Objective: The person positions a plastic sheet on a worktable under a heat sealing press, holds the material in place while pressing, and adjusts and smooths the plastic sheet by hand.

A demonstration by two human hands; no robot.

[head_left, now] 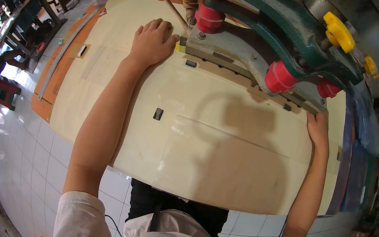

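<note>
From far off, I look down and see, at the left, one long flat metal strip (63, 58) on the orange bench (55, 80). Next comes one big cream sheet (103, 73), lying flat under my hands, its long side going from left to right. Near its left edge is one small pale and dark piece (82, 51). My left hand (154, 39) is open and palm down on the sheet, its fingers a little apart, gripping nothing; its thumb is just beside the left end of the grey metal bar (230, 62). The bar is past the middle of the sheet, and its long way slants from up by my left hand to down by my right hand (319, 125). I count three small black pieces on the sheet: one low (158, 114), one by the bar's left part (191, 63) and one by its right part (287, 107). Above are one green arm (281, 31) and three red knobs (209, 17). My right hand touches the bar's right end, so it is the nearer one. Its fingertips are hidden, so I cannot tell how open it is or if it grips.
</note>
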